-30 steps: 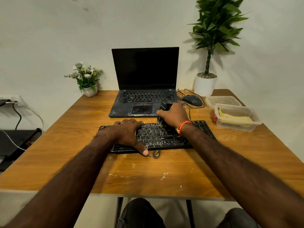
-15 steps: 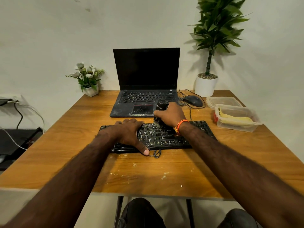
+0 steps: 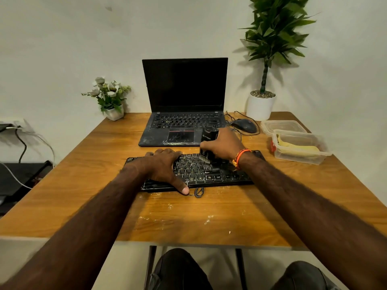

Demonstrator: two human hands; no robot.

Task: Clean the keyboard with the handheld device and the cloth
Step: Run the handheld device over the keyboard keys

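A black keyboard (image 3: 209, 174) lies across the middle of the wooden table (image 3: 83, 174). My left hand (image 3: 165, 166) rests flat on its left half, thumb at the front edge. My right hand (image 3: 224, 146) grips a black handheld device (image 3: 207, 137) held upright, its brush tip touching the upper middle keys. A yellow cloth (image 3: 297, 146) lies inside a clear plastic box (image 3: 301, 158) at the right.
A dusty open laptop (image 3: 184, 126) stands behind the keyboard. A mouse (image 3: 244, 125) with its cable, an empty clear container (image 3: 282, 125) and a potted plant (image 3: 261, 105) are at the back right. A small flower pot (image 3: 111, 101) is at the back left. White crumbs dot the table's front.
My right hand has slid the device a little to the left along the upper keys. My left hand has stayed on the keyboard.
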